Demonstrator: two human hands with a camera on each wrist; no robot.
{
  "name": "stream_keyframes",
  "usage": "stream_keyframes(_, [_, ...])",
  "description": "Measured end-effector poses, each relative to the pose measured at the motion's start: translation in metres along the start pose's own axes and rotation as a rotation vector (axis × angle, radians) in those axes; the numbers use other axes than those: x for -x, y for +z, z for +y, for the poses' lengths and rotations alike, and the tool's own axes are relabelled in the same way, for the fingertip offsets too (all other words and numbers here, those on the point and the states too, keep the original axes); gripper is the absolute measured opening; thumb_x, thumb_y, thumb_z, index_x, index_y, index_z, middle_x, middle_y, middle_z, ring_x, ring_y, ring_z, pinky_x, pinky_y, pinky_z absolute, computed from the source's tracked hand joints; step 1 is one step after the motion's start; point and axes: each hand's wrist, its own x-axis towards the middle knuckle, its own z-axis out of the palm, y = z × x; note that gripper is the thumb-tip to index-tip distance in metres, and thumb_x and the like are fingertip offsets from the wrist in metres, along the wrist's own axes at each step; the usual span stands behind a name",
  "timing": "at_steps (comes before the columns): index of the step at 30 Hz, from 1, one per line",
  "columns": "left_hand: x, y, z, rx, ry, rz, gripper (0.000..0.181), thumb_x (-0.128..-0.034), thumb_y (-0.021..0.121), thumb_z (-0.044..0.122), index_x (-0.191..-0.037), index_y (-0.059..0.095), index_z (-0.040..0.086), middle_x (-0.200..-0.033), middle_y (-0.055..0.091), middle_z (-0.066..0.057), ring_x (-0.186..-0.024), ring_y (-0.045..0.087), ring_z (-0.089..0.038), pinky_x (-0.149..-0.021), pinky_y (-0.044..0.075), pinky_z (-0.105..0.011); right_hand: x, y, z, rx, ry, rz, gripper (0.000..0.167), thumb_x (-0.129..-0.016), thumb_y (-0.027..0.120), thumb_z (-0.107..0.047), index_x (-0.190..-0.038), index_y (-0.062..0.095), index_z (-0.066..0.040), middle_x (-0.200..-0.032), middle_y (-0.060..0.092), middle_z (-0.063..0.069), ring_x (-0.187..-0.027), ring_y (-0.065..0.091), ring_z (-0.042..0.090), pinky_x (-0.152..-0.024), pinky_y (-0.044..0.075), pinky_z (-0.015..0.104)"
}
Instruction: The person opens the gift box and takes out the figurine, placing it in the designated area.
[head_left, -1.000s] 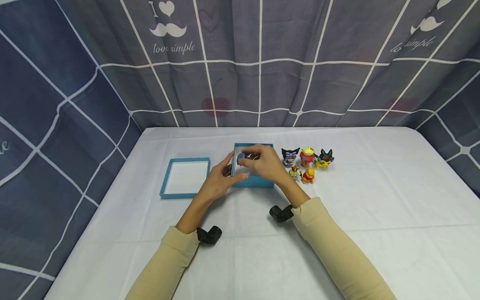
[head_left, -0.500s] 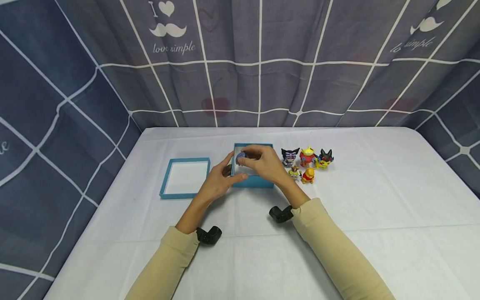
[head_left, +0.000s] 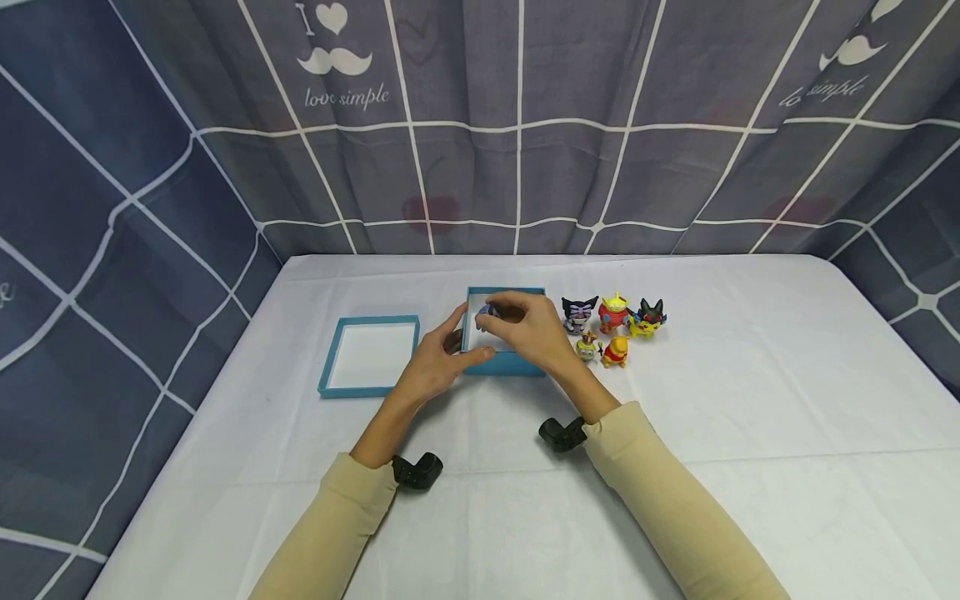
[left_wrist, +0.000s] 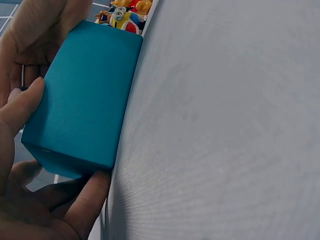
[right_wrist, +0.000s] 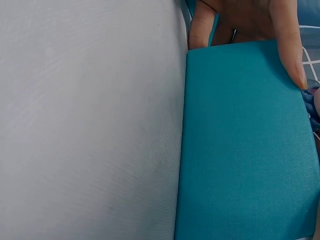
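A teal open-topped box (head_left: 517, 364) with a white inside stands on the table. My left hand (head_left: 437, 363) grips its left front corner, thumb on the front wall and fingers at the left side. My right hand (head_left: 534, 330) is over the opening and pinches a small blue-purple figurine (head_left: 483, 314), mostly covered by the fingers. In the left wrist view the box's front wall (left_wrist: 82, 95) lies between both hands. At the right edge of the right wrist view, a bit of the blue figurine (right_wrist: 312, 107) shows past the left thumb (right_wrist: 290, 45).
Left of the box lies a teal-rimmed lid (head_left: 367, 392), white side up. Several toy figures stand to the right, among them a black-hooded figure (head_left: 579, 315), a red and yellow figure (head_left: 615, 315) and a yellow bear in red (head_left: 616, 352). A grid-patterned curtain (head_left: 480, 167) hangs behind the table.
The figurine in my right hand has turned and shifted slightly right, and less of it shows between the fingers. My left hand and the box stay in place.
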Motion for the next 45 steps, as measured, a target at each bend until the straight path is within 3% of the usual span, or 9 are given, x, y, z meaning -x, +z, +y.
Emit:
stream_keyframes(11, [0.0, 0.0, 0.0, 0.008, 0.0, -0.003, 0.093, -0.0882, 0.077, 0.035, -0.159, 0.018, 0.024, -0.152, 0.038, -0.015, -0.139, 0.038, -0.026, -0.105, 0.04, -0.046, 0.003, 0.0, -0.004, -0.034, 0.001, 0.018, 0.039, -0.087, 0.078, -0.025, -0.116, 0.071, -0.001, -0.106, 0.071, 0.007, -0.089, 0.068, 0.02, -0.079, 0.055, 0.038])
stream_keyframes(23, [0.0, 0.001, -0.001, 0.01, -0.002, 0.002, 0.094, -0.0876, 0.077, 0.035, -0.16, 0.018, 0.025, -0.151, 0.041, -0.014, -0.137, 0.041, -0.024, -0.104, 0.041, -0.044, 0.007, -0.001, -0.011, -0.047, 0.008, 0.023, 0.038, -0.087, 0.078, -0.023, -0.116, 0.071, 0.0, -0.109, 0.07, 0.013, -0.098, 0.069, 0.026, -0.088, 0.053, 0.039])
stream_keyframes(30, [0.001, 0.001, -0.002, -0.004, -0.001, 0.011, 0.095, -0.0867, 0.078, 0.037, -0.16, 0.018, 0.023, -0.153, 0.038, -0.014, -0.14, 0.038, -0.026, -0.105, 0.04, -0.046, 0.011, -0.005, -0.019, -0.002, -0.046, 0.006, 0.035, -0.088, 0.077, -0.021, -0.114, 0.07, 0.001, -0.107, 0.071, 0.011, -0.097, 0.069, 0.024, -0.087, 0.053, 0.037])
stream_keyframes(36, [-0.001, 0.001, -0.002, -0.011, 0.005, 0.019, 0.095, -0.0865, 0.078, 0.035, -0.16, 0.019, 0.022, -0.152, 0.039, -0.016, -0.139, 0.039, -0.027, -0.105, 0.04, -0.045, 0.016, -0.016, -0.024, 0.018, -0.05, -0.013, 0.033, -0.087, 0.077, -0.023, -0.112, 0.072, -0.002, -0.107, 0.07, 0.008, -0.099, 0.068, 0.022, -0.088, 0.053, 0.038])
stream_keyframes(45, [-0.001, 0.001, -0.002, -0.03, -0.011, 0.028, 0.091, -0.088, 0.077, 0.036, -0.159, 0.021, 0.024, -0.154, 0.035, -0.017, -0.141, 0.035, -0.03, -0.107, 0.038, -0.046, 0.027, -0.044, -0.029, 0.061, 0.024, -0.027, 0.034, -0.087, 0.077, -0.028, -0.113, 0.071, -0.007, -0.106, 0.07, 0.004, -0.101, 0.067, 0.02, -0.086, 0.054, 0.038])
